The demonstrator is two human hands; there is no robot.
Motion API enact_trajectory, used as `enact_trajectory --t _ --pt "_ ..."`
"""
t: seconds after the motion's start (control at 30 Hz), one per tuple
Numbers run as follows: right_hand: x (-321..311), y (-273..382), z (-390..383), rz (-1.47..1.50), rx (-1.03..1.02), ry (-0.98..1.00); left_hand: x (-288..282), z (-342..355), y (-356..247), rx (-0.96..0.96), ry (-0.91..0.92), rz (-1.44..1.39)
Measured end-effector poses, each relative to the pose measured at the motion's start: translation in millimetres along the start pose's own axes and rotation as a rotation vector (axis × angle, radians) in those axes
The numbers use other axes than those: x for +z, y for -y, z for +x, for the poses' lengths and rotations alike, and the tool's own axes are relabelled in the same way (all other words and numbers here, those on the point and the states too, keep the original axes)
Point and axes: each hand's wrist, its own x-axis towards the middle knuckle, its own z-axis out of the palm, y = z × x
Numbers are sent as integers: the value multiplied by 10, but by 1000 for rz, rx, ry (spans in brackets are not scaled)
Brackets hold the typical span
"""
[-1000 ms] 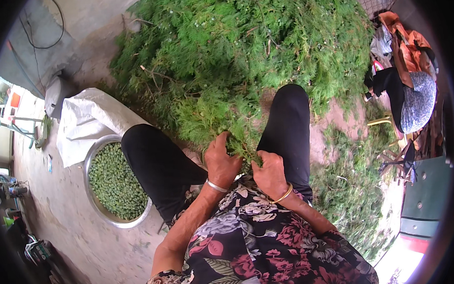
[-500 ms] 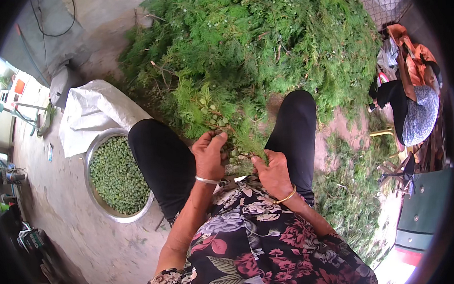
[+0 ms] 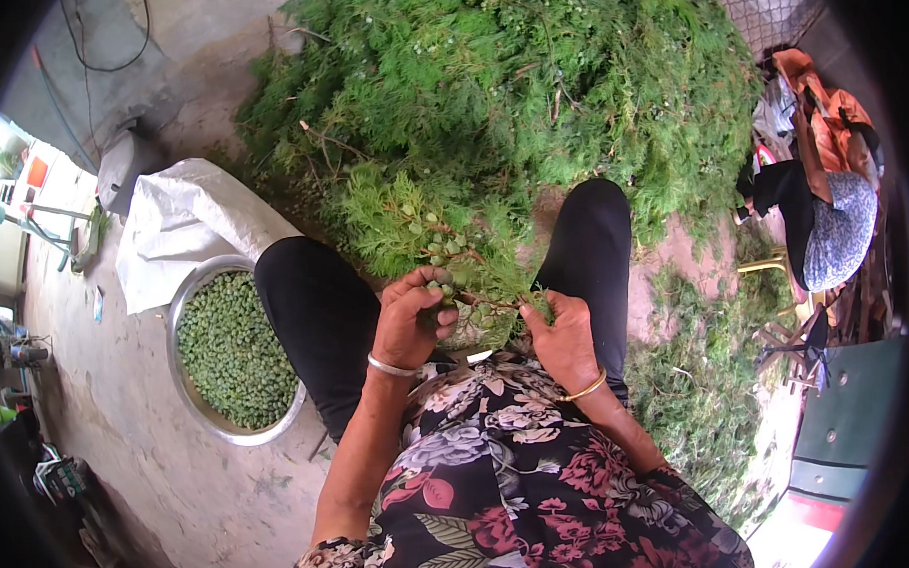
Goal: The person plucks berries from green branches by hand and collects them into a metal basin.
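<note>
Between my knees I have a leafy evergreen branch (image 3: 397, 211) with small round green cones (image 3: 456, 249) along its brown stem. My right hand (image 3: 564, 342) grips the stem end between thumb and fingers. Fingers curled, my left hand (image 3: 406, 324) is closed on some green cones beside the stem; how many is hidden. To the left of my knee stands a metal basin (image 3: 245, 439), filled high with picked green cones (image 3: 239, 352).
A big heap of cut evergreen branches (image 3: 528, 91) lies ahead. A white sack (image 3: 177, 229) rests behind the basin. Stripped sprigs (image 3: 698, 376) cover the floor to my right. Farther right, another person (image 3: 838, 231) sits bent over near a yellow stool leg (image 3: 764, 265).
My left hand has moved slightly left and down, away from the stem, with cones now showing in its fingers. The right hand has shifted slightly right, still holding the branch.
</note>
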Motion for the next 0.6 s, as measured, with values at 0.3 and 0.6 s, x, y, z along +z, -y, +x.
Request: enact_trajectory --t 0.3,0.6 --pt "16 -102 -56 -57 -29 -28 25 -6 122 53 -78 393" --pt "-145 -230 17 62 141 -59 -515 -272 -513 160 147 -307"
